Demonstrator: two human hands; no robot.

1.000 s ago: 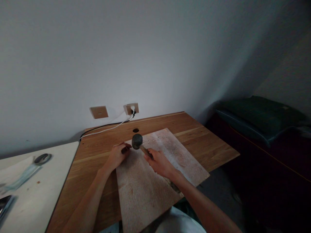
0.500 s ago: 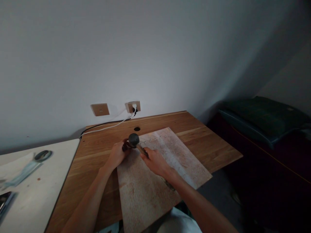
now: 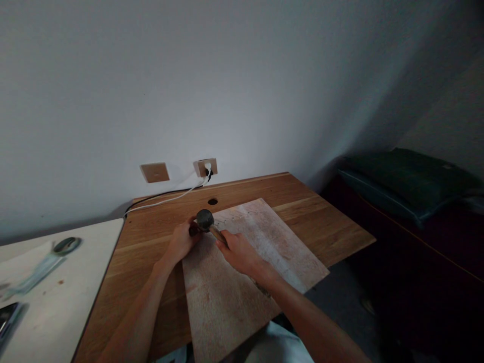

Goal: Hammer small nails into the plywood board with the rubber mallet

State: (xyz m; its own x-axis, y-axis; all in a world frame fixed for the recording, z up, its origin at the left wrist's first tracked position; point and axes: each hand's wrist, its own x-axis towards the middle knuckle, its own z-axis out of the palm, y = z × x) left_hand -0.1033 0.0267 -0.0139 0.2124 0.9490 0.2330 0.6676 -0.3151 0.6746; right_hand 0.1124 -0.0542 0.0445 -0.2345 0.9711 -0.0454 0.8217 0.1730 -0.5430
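Observation:
My right hand (image 3: 237, 250) is wrapped round the wooden handle of a hammer (image 3: 205, 219) with a dark round head. The head is over the board's far left corner, right by the fingers of my left hand (image 3: 184, 237). Those fingers are bent together at the board's edge; the hammer head partly hides them, and what they pinch cannot be made out. Beneath both hands lies a flat, mottled pinkish-grey board (image 3: 223, 302). Several small nails (image 3: 233, 218) stand in a row along its far edge.
The board rests on a wooden desk (image 3: 310, 217) with a cable hole (image 3: 212, 201). At left, a white table (image 3: 91, 267) bears a roll of tape (image 3: 67, 246) and a phone (image 3: 8, 317). Cables run to a wall socket (image 3: 205, 168). A dark cushion (image 3: 412, 181) lies at right.
The hammer head has shifted slightly left and down, toward my left fingers. My left hand stays at the board's far corner, and the view has moved a little.

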